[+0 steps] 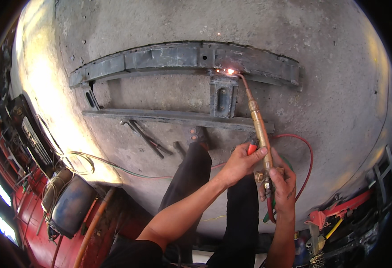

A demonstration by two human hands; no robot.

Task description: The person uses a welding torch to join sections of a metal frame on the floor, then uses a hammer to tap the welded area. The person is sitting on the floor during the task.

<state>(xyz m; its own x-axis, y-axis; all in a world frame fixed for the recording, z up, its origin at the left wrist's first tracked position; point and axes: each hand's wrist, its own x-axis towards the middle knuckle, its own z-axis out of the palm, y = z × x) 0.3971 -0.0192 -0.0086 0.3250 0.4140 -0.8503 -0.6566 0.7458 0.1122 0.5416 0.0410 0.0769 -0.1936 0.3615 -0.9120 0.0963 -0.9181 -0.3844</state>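
A brass gas torch (260,129) slants up from my hands, its thin bent tip at a long dark metal beam (169,58). A bright glow with sparks (230,71) burns where the beam meets a short upright bracket (223,96). My right hand (282,183) is closed round the torch's lower end, near its valves. Curled against the torch's left side, my left hand (243,163) has its thumb on the barrel. A small orange-red object (252,148), perhaps a lighter, pokes out of its fingers. Red and green hoses (311,161) run from the torch.
A thinner lower rail (173,117) joins the beam through brackets. On the concrete floor lie a hammer (143,136) and other tools by my shoe (197,135). At left are coiled hoses (82,163), a dark tank (73,205) and red metalwork (30,223). Red and black parts (339,210) sit at right.
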